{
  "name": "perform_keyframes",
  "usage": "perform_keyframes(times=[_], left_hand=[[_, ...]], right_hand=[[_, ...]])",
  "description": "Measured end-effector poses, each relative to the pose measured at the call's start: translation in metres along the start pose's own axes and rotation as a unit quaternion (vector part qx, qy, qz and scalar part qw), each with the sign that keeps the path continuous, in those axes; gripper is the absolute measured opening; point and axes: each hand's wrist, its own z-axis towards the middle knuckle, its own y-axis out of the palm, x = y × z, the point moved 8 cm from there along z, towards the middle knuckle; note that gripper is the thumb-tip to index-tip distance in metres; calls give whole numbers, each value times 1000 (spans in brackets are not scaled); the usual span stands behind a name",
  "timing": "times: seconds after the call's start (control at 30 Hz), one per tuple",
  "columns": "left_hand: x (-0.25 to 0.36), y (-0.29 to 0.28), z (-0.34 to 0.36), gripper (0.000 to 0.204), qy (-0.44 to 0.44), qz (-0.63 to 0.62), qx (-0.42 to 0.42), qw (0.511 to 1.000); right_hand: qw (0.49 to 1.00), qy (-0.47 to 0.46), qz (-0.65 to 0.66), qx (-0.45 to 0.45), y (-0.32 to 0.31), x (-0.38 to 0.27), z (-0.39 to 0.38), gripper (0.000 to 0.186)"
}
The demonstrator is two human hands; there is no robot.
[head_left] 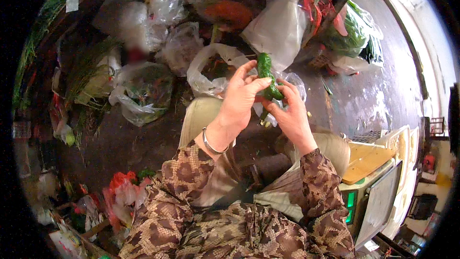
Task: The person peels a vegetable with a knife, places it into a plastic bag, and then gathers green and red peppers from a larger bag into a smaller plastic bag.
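Note:
Above my lap, both hands close on a glossy, wrinkled green pepper. My left hand, with a silver bangle at its wrist, pinches it from the left with the thumb across its middle. From the right, the fingers of my right hand grip its lower part. I cannot tell whether the lower bend belongs to the same pepper or to a second one. Just beyond the hands lies an opened white plastic bag. Small pale bits show under my right fingers.
A large white bag stands ahead, beside red netting. Bagged greens lie far right. On the left are a clear bag of vegetables and loose green stalks. A scale and a wooden board sit near right.

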Motion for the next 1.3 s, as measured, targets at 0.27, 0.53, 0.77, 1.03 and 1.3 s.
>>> perform_keyframes(times=[0.27,0.53,0.77,1.03,1.3], left_hand=[[-1,-1,-1,46,-13,19,-2,1000],[0,-1,1,42,-5,1,-12,1000],[3,-1,-1,45,-15,-6,-5,1000],[3,4,-1,44,-24,-19,-10,999],[-2,7,2,60,-2,-18,-36,999]], right_hand=[[1000,2,-5,0,-4,-1,-2,40],[999,-14,-32,9,-4,-4,-3,40],[1000,-17,1,13,-7,-9,-3,40],[999,-32,-5,19,-10,-9,-2,37],[999,-25,-13,16,-9,-13,-2,36]])
